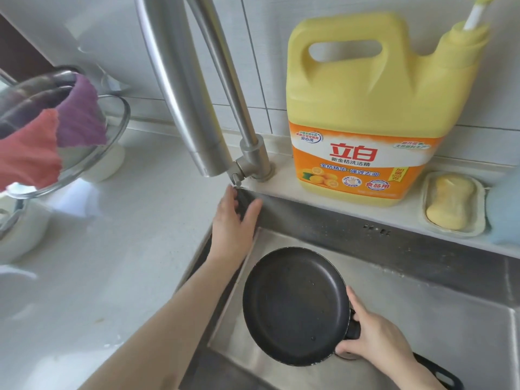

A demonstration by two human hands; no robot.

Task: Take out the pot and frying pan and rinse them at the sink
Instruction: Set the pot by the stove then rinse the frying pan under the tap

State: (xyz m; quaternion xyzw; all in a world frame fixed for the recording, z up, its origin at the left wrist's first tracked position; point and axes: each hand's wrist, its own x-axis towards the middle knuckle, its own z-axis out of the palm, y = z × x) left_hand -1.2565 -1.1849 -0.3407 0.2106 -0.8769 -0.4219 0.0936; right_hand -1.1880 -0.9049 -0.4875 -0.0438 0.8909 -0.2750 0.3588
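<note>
- Frying pan point(295, 305) sits low in the steel sink point(422, 277), tilted, inside facing up.
- Right hand point(374, 342) grip is curled round the pan's black handle where it meets the rim.
- Left hand point(235, 218) grip wraps a dark object at the sink's back-left corner, under the faucet point(180, 88); can't identify it.
- Yellow detergent jug point(365, 108) stands on the ledge behind the sink.

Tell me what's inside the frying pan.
The frying pan, held by the right hand over the sink, holds only a few water droplets. The sink floor under it is hidden.
</note>
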